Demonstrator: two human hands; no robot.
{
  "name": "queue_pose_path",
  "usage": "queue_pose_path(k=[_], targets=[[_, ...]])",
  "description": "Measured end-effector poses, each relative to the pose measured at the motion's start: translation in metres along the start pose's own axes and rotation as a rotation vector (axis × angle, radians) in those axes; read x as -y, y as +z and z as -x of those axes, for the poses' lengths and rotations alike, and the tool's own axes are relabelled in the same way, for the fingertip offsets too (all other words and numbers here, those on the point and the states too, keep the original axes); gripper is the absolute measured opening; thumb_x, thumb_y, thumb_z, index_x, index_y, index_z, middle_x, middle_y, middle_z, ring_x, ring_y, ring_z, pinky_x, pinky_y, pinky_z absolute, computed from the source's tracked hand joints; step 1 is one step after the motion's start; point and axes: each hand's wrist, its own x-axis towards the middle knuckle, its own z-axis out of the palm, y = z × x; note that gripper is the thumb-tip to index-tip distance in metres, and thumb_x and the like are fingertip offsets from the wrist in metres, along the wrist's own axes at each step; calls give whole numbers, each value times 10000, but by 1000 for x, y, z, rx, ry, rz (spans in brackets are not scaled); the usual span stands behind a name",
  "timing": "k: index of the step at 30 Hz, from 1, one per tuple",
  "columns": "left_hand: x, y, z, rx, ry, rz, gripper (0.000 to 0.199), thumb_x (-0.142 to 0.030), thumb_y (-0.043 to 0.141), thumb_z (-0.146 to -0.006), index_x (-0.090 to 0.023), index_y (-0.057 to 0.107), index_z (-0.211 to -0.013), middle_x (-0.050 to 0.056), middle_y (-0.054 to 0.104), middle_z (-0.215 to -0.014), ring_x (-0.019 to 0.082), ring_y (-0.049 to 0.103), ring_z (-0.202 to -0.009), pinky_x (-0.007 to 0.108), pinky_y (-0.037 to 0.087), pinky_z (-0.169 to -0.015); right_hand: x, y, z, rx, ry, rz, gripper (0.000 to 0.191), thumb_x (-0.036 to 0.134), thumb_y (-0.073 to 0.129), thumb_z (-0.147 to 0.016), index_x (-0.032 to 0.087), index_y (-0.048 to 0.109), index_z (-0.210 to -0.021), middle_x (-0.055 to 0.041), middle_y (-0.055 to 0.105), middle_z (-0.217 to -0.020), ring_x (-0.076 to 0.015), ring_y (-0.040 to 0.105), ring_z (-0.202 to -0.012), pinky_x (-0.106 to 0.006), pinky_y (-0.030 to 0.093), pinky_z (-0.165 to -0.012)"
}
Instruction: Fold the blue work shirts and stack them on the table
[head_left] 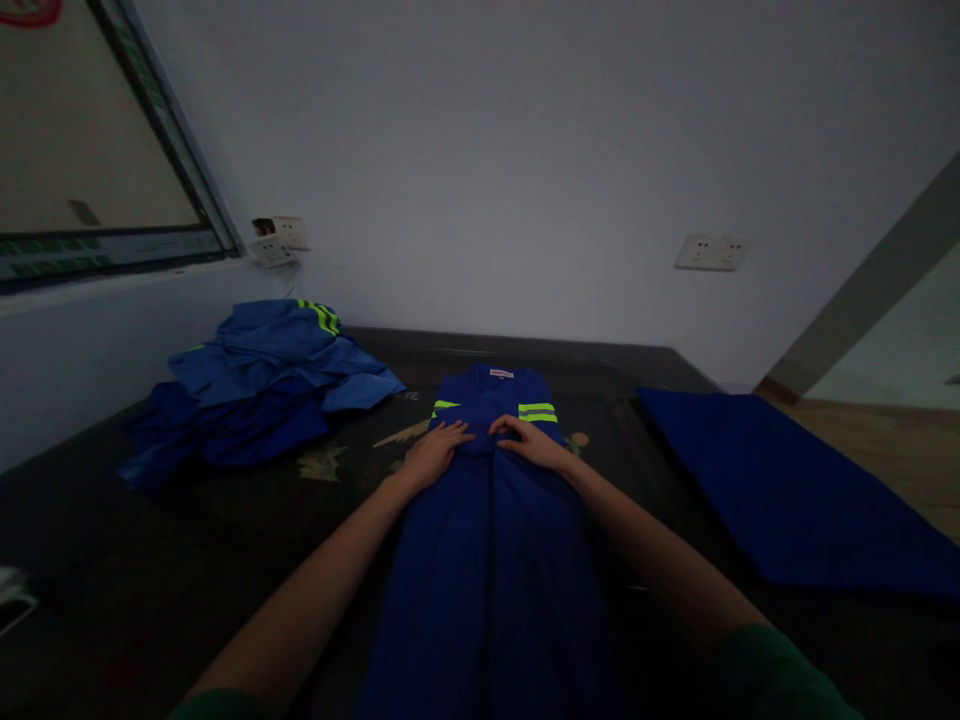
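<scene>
Grip of left hand (436, 455) open, flat on blue garment (450, 550); right hand (531, 444) curled, pinch untellable; fabric beneath both best kept evenly flat.

Two bare hands at six o'clock — one left hand (437, 457), one right hand (529, 443) — and two green sleeves, one sleeve (221, 704) toward seven, the other sleeve (776, 675) toward five. One laid-out blue garment (491, 560) at six, with one label (502, 373) and two striped patches (538, 412). One clothing pile (274, 375) at nine, its number of pieces unclear; one flat blue cloth (795, 490) at four. Two socket panels (291, 233) at ten, two joined panels (711, 252) at two — and one window (90, 130) at ten.
</scene>
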Motion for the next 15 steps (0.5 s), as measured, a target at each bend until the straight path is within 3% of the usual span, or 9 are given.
queue_pose_path(k=[5,10,15], targets=[[-11,-2,3,-1,-10,-108,463,-60,377,-866,-187,628,-1234,87,572,-1354,190,499,-1292,401,363,-1111,1,6,3,-37,3,58,187,152,526,-845,192,557,-1025,-64,606,-1062,-195,559,-1031,-380,414,-950],[-30,-2,5,-86,13,-149,449,-84,452,-845,-147,595,-1266,111,521,-1405,208,441,-1339,419,300,-1153,-7,13,5,-103,-42,170,212,170,550,-845,180,563,-1056,-92,604,-1085,-211,548,-1034,-389,420,-940],[-47,-2,10,-41,129,-42,277,-244,456,-924,-172,667,-1089,77,653,-1206,192,583,-1147,333,473,-991,-9,14,8,-156,-75,230,186,163,557,-852,175,573,-1037,-88,613,-1056,-205,554,-1002,-378,425,-922]])
